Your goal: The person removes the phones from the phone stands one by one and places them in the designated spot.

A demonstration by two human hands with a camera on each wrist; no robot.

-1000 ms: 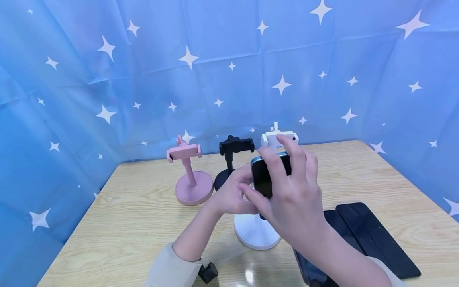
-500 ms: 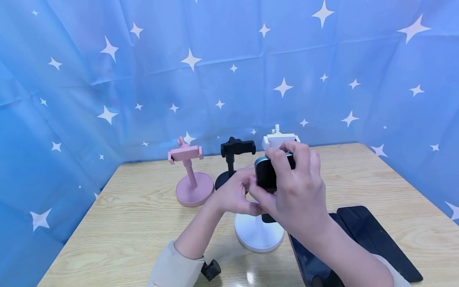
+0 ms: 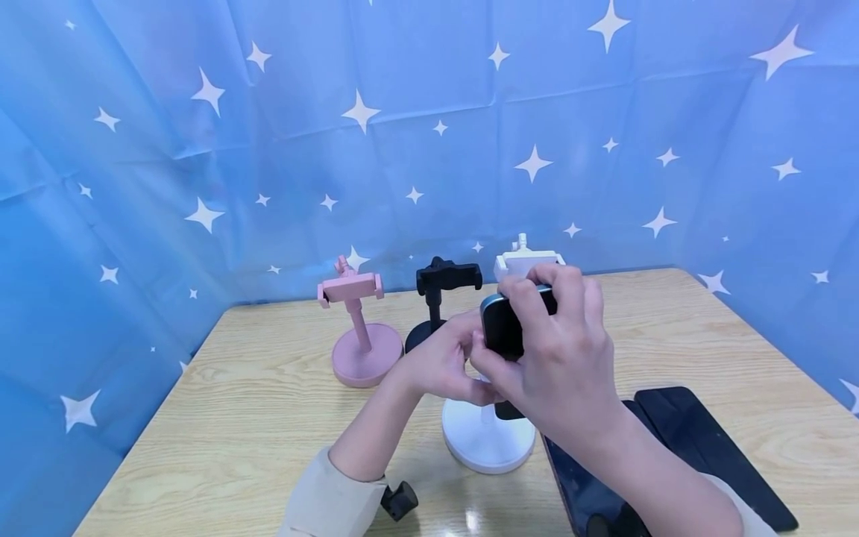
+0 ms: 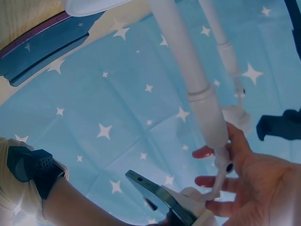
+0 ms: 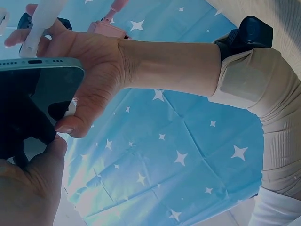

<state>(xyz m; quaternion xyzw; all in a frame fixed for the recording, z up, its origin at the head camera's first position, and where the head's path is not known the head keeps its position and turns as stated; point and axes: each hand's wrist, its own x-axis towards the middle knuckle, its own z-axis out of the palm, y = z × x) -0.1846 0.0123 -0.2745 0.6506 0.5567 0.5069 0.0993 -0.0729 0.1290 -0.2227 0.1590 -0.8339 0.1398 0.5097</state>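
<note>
My right hand (image 3: pixel 567 358) grips a dark-screened smartphone (image 3: pixel 498 328) with a blue-green edge, fingers over the far side and thumb on the near side. The phone is tilted at the head of a white phone stand, whose round base (image 3: pixel 488 447) rests on the table. My left hand (image 3: pixel 443 365) holds that stand's head. In the left wrist view, its fingers curl behind the slim joint below the white neck (image 4: pixel 207 113). A bit of white clamp (image 5: pixel 71 108) shows beside the left thumb at the phone's edge in the right wrist view. Most of the clamp is hidden.
A pink phone stand (image 3: pixel 362 350), a black one (image 3: pixel 448 277) and another white one (image 3: pixel 526 261) stand behind. A dark tablet (image 3: pixel 584 477) with its folding cover (image 3: pixel 705 447) lies at the right. A starry blue cloth (image 3: pixel 429 149) hangs behind the table.
The right fingers have bent further over the phone and the right thumb has moved up its near side. The phone has shifted slightly right. The left hand stays at the stand's head.
</note>
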